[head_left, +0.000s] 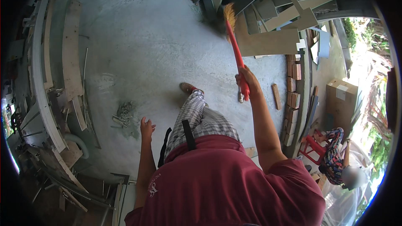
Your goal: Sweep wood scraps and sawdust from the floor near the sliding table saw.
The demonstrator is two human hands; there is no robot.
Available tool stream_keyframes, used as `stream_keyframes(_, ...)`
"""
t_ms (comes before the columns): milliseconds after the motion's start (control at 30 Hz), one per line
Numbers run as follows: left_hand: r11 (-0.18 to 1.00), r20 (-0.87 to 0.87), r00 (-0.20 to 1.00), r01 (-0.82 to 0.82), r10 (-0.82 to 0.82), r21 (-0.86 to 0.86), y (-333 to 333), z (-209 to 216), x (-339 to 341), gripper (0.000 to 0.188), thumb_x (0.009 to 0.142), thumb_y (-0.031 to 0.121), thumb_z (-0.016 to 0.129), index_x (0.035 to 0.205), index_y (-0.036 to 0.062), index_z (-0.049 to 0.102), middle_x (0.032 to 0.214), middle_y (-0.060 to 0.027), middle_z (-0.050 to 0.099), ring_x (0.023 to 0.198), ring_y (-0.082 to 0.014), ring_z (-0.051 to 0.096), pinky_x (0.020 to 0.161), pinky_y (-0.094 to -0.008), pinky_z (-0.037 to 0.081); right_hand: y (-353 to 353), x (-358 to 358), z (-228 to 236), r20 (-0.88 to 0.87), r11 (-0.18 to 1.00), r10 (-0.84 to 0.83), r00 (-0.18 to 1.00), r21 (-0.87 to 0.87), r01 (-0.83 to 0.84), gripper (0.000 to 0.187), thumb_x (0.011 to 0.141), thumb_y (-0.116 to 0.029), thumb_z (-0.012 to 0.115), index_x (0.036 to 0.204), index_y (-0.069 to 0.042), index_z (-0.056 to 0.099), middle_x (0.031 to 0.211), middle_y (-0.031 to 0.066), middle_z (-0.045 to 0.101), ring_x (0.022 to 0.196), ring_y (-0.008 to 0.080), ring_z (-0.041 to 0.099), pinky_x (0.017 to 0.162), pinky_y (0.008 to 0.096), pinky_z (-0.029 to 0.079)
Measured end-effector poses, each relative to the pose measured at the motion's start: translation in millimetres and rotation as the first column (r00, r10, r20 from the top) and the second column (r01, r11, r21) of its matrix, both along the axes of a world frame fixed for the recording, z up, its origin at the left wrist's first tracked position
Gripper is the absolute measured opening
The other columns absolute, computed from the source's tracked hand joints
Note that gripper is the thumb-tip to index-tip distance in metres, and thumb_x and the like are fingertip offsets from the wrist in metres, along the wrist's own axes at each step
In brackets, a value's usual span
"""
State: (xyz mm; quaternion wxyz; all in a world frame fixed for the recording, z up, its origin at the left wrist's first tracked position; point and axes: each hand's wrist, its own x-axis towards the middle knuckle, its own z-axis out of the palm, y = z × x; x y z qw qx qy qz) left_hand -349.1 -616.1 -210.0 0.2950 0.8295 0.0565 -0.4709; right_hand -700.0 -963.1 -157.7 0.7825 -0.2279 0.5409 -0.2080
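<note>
My right hand (248, 79) is wrapped round the red handle of a short broom (235, 48), held out ahead and to the right. Its straw-coloured bristles (230, 14) point away from me, close to dark boards leaning at the far right. A small silvery thing (240, 96) shows just beside that hand; I cannot tell whether it lies on the floor. My left hand (147, 129) hangs at my left side, holding nothing, its fingers apart. The nearest thing to it is a little heap of scraps (124, 114) on the grey concrete floor (138, 46).
Long planks (72, 50) line the left side. Panels and offcuts (268, 42) are stacked at the far right, above a row of bricks (293, 96). A loose wooden piece (276, 96) lies nearby. Beyond the bricks, a person (333, 159) is by a red stool (312, 148) and a cardboard box (341, 100).
</note>
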Motion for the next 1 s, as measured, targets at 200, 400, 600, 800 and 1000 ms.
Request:
stream_keyframes(200,0.989,0.041,0.995,0.094,-0.09,-0.116,-16,20,-7,0.049,0.086,0.021,0.046,0.129,0.0085,0.026,0.099,-0.0119,0.053,0.077,-0.0192,0.059,0.068,-0.0319,0.047,-126,66,-115,0.007,0.987,0.088,0.996,0.131,-0.089,0.024,0.08,-0.022,0.05,0.09,-0.005,0.036,0.053,0.0033,0.044,0.04,0.012,0.043,0.035,0.0231,0.035)
stream_keyframes(400,0.999,-0.018,0.999,0.038,-0.038,-0.017,34,14,-23,0.052,0.085,0.021,0.047,0.13,0.0082,0.024,0.102,-0.0135,0.052,0.075,-0.0209,0.059,0.063,-0.0323,0.046,-100,22,-106,-0.196,0.932,0.363,0.911,0.102,-0.349,0.026,0.081,-0.034,0.046,0.076,-0.009,0.042,0.049,0.0065,0.048,0.036,0.0153,0.044,0.03,0.0281,0.034)
stream_keyframes(600,0.982,-0.103,0.995,0.001,0.018,0.19,86,2,-30,0.053,0.084,0.021,0.047,0.13,0.0111,0.023,0.111,-0.0146,0.046,0.076,-0.0243,0.059,0.063,-0.0367,0.047,-44,-49,-9,-0.219,0.969,0.248,0.944,0.041,-0.245,0.029,0.084,-0.025,0.049,0.108,-0.013,0.038,0.059,0.0018,0.044,0.043,0.0063,0.043,0.034,0.0187,0.038)
stream_keyframes(800,0.995,-0.111,0.991,-0.071,0.079,0.075,84,-1,-25,0.053,0.084,0.021,0.046,0.131,0.0111,0.022,0.105,-0.0113,0.045,0.078,-0.0254,0.059,0.067,-0.0364,0.046,42,-35,33,-0.358,0.984,0.126,0.925,-0.073,-0.162,0.033,0.086,-0.025,0.045,0.115,-0.012,0.036,0.062,0.0021,0.045,0.045,0.0067,0.044,0.037,0.0204,0.04)
stream_keyframes(1000,0.998,-0.107,0.994,-0.037,0.03,-0.059,38,2,-32,0.053,0.084,0.021,0.047,0.13,0.0099,0.023,0.105,-0.0105,0.045,0.078,-0.0232,0.059,0.066,-0.0337,0.047,58,37,-5,-0.684,0.945,0.1,0.722,-0.162,-0.284,0.052,0.079,-0.018,0.042,0.126,-0.003,0.023,0.067,0.0161,0.053,0.05,0.024,0.056,0.044,0.035,0.046)
